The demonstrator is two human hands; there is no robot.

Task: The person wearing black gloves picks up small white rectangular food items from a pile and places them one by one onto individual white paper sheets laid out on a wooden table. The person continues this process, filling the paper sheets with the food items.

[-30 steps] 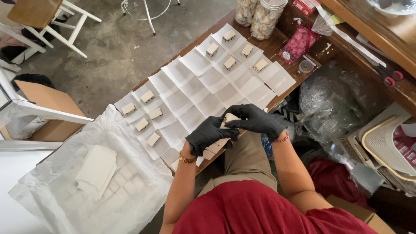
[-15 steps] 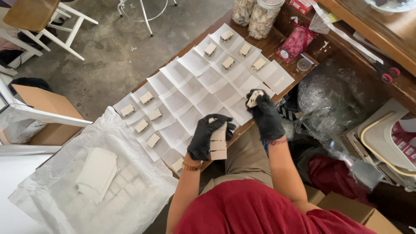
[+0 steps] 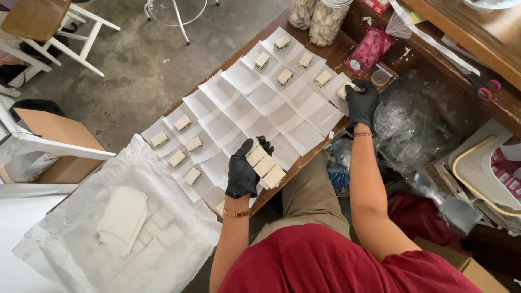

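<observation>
Both my hands wear black gloves. My left hand (image 3: 243, 172) holds a short stack of pale rectangular bars (image 3: 264, 165) above the near edge of the wooden board (image 3: 304, 163). My right hand (image 3: 362, 103) reaches to the board's right end and sets one pale bar (image 3: 344, 91) onto a white paper square there. White paper squares (image 3: 255, 103) cover the board in rows. Several of them carry one small pale bar each, such as one at the far end (image 3: 282, 42) and one at the left end (image 3: 159, 139).
A clear plastic sheet (image 3: 70, 255) at lower left covers more bars and a folded stack of white paper (image 3: 122, 219). Glass jars (image 3: 317, 16) and a pink bag (image 3: 369, 50) stand at the board's far end. Crumpled plastic (image 3: 412, 125) and a cardboard box (image 3: 54, 135) flank the board.
My right hand has carried one bar from the stack to the board's far right end. My left hand stays near the front edge with the remaining bars.
</observation>
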